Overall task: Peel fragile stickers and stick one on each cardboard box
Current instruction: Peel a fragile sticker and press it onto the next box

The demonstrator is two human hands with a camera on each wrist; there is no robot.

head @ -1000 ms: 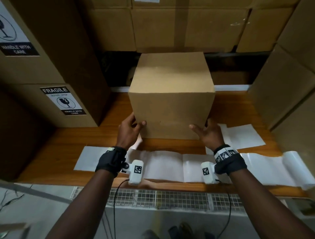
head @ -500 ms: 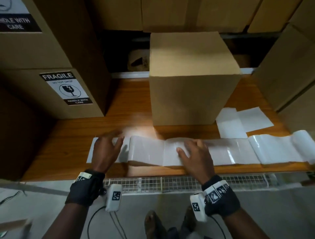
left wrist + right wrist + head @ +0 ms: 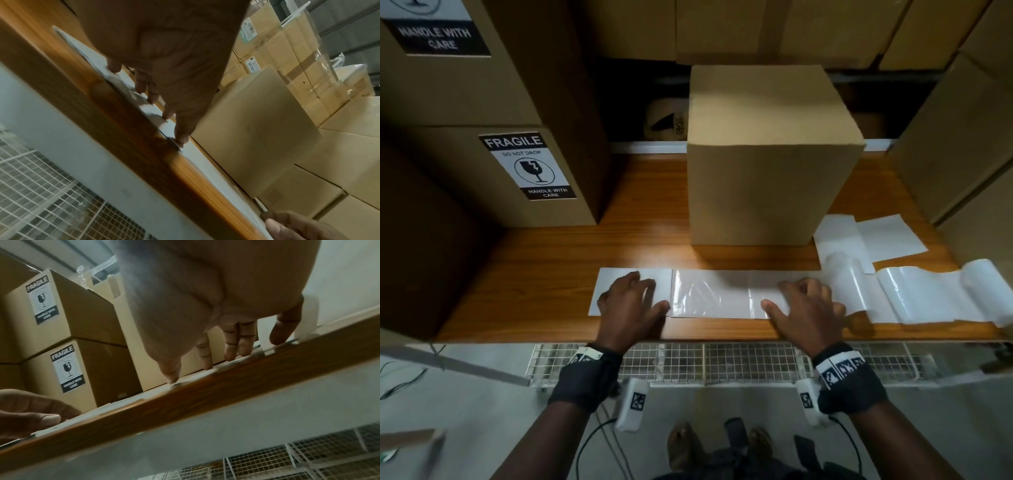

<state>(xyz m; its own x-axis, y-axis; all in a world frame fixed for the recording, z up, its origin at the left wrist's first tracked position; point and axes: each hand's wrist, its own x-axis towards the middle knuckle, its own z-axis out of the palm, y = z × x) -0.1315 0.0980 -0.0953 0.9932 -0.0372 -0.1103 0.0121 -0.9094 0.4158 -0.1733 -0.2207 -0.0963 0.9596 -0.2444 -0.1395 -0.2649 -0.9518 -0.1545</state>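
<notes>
Our left hand (image 3: 631, 305) and right hand (image 3: 804, 306) press flat-fingered on the sticker strip (image 3: 709, 294) before the unlabelled box (image 3: 763, 192); we judge peeling comes next.

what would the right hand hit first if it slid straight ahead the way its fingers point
Most likely the front face of the unlabelled cardboard box. The right hand rests on the white sticker strip with its fingers aimed away from the person, and only strip and bare wooden table seem to lie between; depth is hard to judge.

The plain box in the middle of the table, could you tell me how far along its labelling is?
Done: the two stacked boxes at left carry Fragile stickers. In hand: left hand and right hand rest fingertips on the sticker strip. Left: the plain box shows no sticker.
</notes>
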